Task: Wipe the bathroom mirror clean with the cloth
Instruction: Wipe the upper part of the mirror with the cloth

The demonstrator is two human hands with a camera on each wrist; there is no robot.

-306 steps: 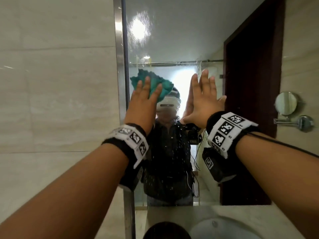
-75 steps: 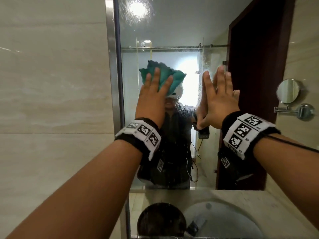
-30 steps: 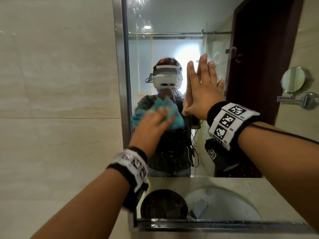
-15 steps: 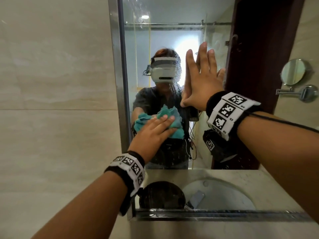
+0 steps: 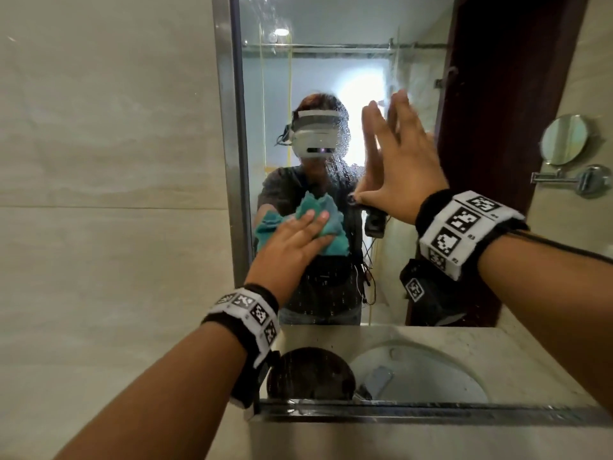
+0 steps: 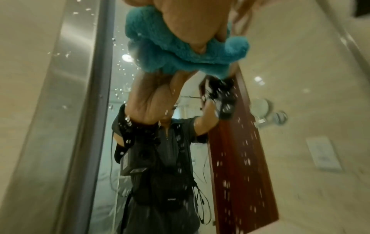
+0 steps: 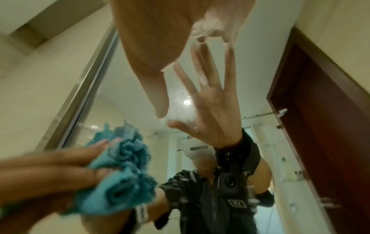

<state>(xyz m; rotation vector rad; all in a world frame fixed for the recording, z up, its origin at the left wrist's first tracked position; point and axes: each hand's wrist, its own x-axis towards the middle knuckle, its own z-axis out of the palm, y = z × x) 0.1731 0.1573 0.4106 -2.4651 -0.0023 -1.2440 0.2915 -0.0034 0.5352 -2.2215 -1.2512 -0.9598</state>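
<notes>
The bathroom mirror (image 5: 318,78) in a steel frame fills the wall ahead, speckled with water drops. My left hand (image 5: 292,240) lies flat on a crumpled teal cloth (image 5: 328,227) and presses it against the glass near the mirror's left edge, at mid height. The cloth (image 6: 180,52) bunches under the palm in the left wrist view, and the cloth (image 7: 120,174) shows under the fingers in the right wrist view. My right hand (image 5: 398,167) is spread flat, fingers up, touching the glass to the right of the cloth; the right hand (image 7: 170,55) meets its own reflection.
The steel frame (image 5: 229,144) borders beige wall tiles (image 5: 99,194) on the left. A ledge (image 5: 398,413) runs along the mirror's bottom edge. A small round shaving mirror (image 5: 564,141) on an arm juts from the right wall. The glass reflects a sink, a dark door and a person.
My left hand has slid the cloth down from the upper glass to mid height and slightly leftward. The right hand has stayed flat on the mirror.
</notes>
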